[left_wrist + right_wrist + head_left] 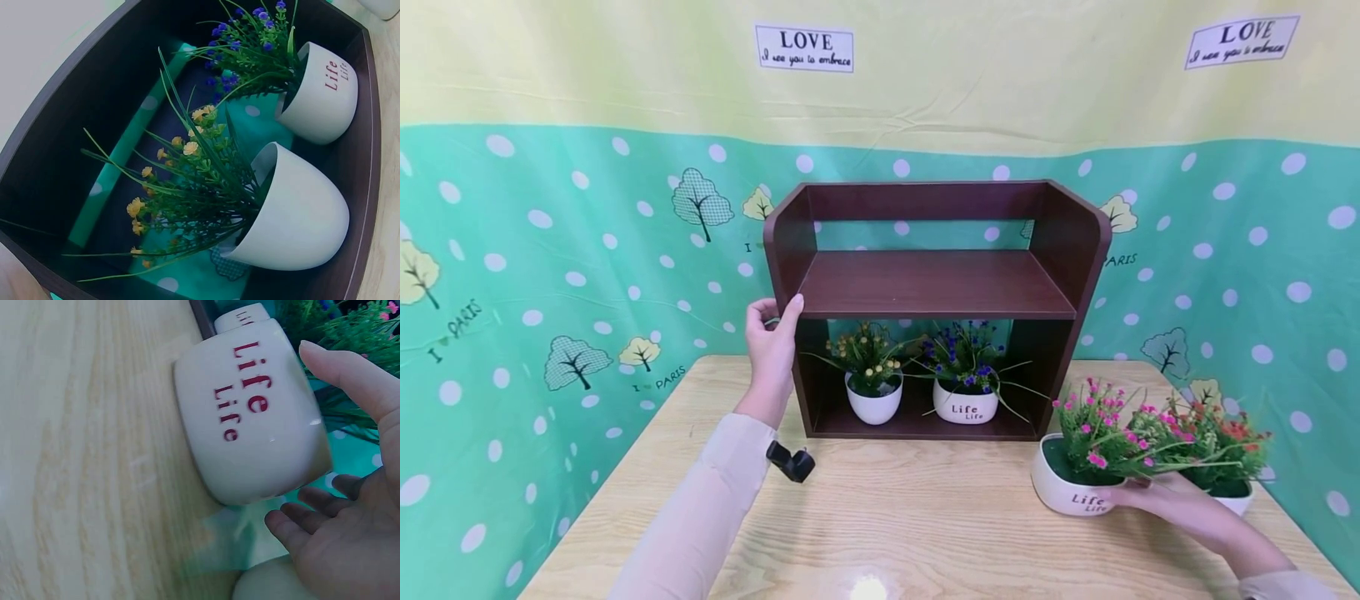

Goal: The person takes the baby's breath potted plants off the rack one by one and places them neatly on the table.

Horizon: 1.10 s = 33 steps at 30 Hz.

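A dark brown two-tier shelf (936, 283) stands on the table. My left hand (772, 346) grips its left side panel, thumb on the front edge and fingers along the outer side. At the right, my right hand (1172, 504) is at the end of a white oval pot (1067, 483) of pink flowers, lettered "Life". In the right wrist view the thumb is near the pot's rim and the fingers spread beside its end. On the lower tier sit a white pot of yellow flowers (294, 212) and a "Life" pot of blue flowers (322, 94).
Behind my right hand stands a white pot with orange-red flowers (1228, 450), partly hidden. The wooden table (880, 517) extends in front of the shelf. A patterned green and yellow curtain (587, 275) hangs behind. A black camera (792, 462) is strapped to my left wrist.
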### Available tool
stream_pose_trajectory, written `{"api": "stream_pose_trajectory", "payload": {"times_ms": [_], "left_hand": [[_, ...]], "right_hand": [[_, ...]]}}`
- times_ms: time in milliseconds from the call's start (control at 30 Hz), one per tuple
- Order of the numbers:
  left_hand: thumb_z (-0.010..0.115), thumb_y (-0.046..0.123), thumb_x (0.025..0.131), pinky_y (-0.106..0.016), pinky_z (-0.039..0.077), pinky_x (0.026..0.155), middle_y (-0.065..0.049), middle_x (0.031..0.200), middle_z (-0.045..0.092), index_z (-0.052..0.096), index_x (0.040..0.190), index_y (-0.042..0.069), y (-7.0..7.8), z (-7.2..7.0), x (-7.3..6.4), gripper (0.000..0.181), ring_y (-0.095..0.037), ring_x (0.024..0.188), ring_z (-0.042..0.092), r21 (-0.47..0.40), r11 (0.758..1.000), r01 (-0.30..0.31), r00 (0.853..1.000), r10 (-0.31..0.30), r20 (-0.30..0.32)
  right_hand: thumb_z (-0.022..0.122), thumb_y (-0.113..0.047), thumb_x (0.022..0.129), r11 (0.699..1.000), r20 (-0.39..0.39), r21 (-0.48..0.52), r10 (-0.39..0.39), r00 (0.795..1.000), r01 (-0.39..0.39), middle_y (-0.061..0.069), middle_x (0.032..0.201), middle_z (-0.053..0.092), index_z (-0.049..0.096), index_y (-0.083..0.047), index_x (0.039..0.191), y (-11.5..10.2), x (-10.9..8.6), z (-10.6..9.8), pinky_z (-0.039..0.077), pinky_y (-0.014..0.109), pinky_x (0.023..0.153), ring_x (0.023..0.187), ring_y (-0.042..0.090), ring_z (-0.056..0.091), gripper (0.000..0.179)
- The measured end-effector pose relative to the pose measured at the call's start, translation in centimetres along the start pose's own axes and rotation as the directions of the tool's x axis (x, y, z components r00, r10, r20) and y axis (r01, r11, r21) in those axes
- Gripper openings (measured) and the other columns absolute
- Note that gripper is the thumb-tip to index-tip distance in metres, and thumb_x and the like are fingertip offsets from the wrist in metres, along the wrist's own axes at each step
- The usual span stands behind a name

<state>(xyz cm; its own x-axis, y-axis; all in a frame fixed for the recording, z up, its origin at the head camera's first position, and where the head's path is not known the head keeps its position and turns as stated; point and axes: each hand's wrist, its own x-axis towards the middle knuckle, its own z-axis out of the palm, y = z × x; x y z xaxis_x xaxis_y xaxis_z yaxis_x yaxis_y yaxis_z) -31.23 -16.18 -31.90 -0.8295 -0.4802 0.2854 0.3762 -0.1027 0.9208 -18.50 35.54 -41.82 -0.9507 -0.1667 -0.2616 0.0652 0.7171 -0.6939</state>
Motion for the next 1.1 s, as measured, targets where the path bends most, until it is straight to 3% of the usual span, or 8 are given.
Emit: {"api": "stream_pose_trajectory", "payload": {"times_ms": [133, 233, 367, 500, 767, 933, 1000, 1100], "left_hand": [[0.077, 0.036, 0.089, -0.027, 0.040, 0.082, 0.001, 0.105, 0.047, 0.049, 0.105, 0.018, 0.0, 0.0, 0.0, 0.037, -0.020, 0.098, 0.042, -0.006, 1.000, -0.005, 1.000, 0.005, -0.006], [0.077, 0.035, 0.090, -0.027, 0.040, 0.082, 0.000, 0.104, 0.047, 0.049, 0.105, 0.017, 0.1, 0.0, 0.0, 0.036, -0.018, 0.096, 0.043, -0.012, 1.000, -0.010, 1.000, 0.010, -0.007], [0.077, 0.032, 0.090, -0.027, 0.039, 0.082, 0.000, 0.103, 0.047, 0.049, 0.104, 0.017, 0.2, 0.1, 0.1, 0.034, -0.015, 0.094, 0.043, -0.019, 1.000, -0.013, 1.000, 0.013, -0.002], [0.077, 0.030, 0.090, -0.026, 0.039, 0.082, 0.002, 0.103, 0.046, 0.049, 0.103, 0.018, 0.2, 0.1, 0.1, 0.033, -0.017, 0.095, 0.043, -0.017, 1.000, -0.005, 1.000, 0.005, -0.001], [0.077, 0.033, 0.090, -0.027, 0.040, 0.081, 0.000, 0.102, 0.047, 0.049, 0.103, 0.017, 0.1, 0.1, -0.1, 0.035, -0.017, 0.093, 0.043, -0.018, 1.000, -0.012, 1.000, 0.012, -0.007], [0.077, 0.033, 0.090, -0.026, 0.040, 0.081, 0.001, 0.102, 0.047, 0.049, 0.102, 0.018, 0.2, 0.1, -0.1, 0.034, -0.014, 0.090, 0.043, -0.023, 1.000, -0.010, 1.000, 0.009, -0.011], [0.077, 0.033, 0.090, -0.026, 0.040, 0.081, 0.001, 0.102, 0.047, 0.049, 0.103, 0.018, 0.2, 0.1, -0.1, 0.034, -0.014, 0.090, 0.043, -0.020, 1.000, -0.007, 1.000, 0.006, -0.008], [0.077, 0.033, 0.090, -0.026, 0.040, 0.082, 0.001, 0.103, 0.046, 0.049, 0.103, 0.018, 0.2, 0.0, -0.1, 0.034, -0.014, 0.091, 0.043, -0.012, 1.000, 0.000, 1.000, 0.000, -0.009]], "right_hand": [[0.061, -0.042, 0.099, 1.000, -0.012, 0.007, 0.005, 1.000, -0.005, 0.028, 0.131, 0.058, 0.066, 0.002, 0.124, -0.4, -0.3, -0.3, 0.044, 0.058, 0.095, 0.123, 0.041, 0.050, 0.051], [0.057, -0.047, 0.100, 0.999, -0.006, -0.022, 0.040, 0.999, -0.040, 0.042, 0.144, 0.035, 0.054, 0.011, 0.135, -0.9, -0.4, -0.8, 0.034, 0.069, 0.099, 0.135, 0.058, 0.029, 0.069], [0.053, -0.055, 0.099, 0.993, -0.001, -0.043, 0.106, 0.994, -0.106, 0.052, 0.145, 0.004, 0.023, 0.026, 0.141, -1.5, -0.6, -1.5, 0.023, 0.076, 0.101, 0.132, 0.069, 0.005, 0.097], [0.055, -0.056, 0.098, 0.992, -0.022, 0.009, 0.122, 0.992, -0.122, 0.050, 0.146, -0.009, -0.007, 0.023, 0.144, -2.1, -0.9, -2.3, 0.023, 0.074, 0.102, 0.133, 0.067, 0.004, 0.111], [0.063, -0.035, 0.099, 0.990, -0.150, 0.114, -0.061, 0.987, 0.079, 0.039, 0.156, -0.012, -0.015, -0.023, 0.158, -3.1, -1.9, -3.1, 0.018, 0.084, 0.090, 0.134, 0.069, 0.001, 0.099], [0.062, -0.029, 0.100, 0.978, -0.220, 0.020, -0.198, 0.955, 0.208, 0.033, 0.160, 0.005, -0.008, -0.030, 0.160, -3.8, -2.0, -3.4, 0.030, 0.082, 0.082, 0.131, 0.064, 0.022, 0.092], [0.060, -0.029, 0.101, 0.971, -0.241, -0.020, -0.236, 0.941, 0.239, 0.030, 0.159, 0.015, -0.006, -0.028, 0.161, -4.3, -2.0, -3.7, 0.039, 0.074, 0.085, 0.131, 0.058, 0.028, 0.089], [0.058, -0.027, 0.103, 0.959, -0.251, -0.015, -0.278, 0.927, 0.283, 0.027, 0.159, 0.023, -0.003, -0.028, 0.161, -4.9, -1.8, -4.3, 0.049, 0.043, 0.093, 0.137, 0.050, 0.029, 0.084]]}}
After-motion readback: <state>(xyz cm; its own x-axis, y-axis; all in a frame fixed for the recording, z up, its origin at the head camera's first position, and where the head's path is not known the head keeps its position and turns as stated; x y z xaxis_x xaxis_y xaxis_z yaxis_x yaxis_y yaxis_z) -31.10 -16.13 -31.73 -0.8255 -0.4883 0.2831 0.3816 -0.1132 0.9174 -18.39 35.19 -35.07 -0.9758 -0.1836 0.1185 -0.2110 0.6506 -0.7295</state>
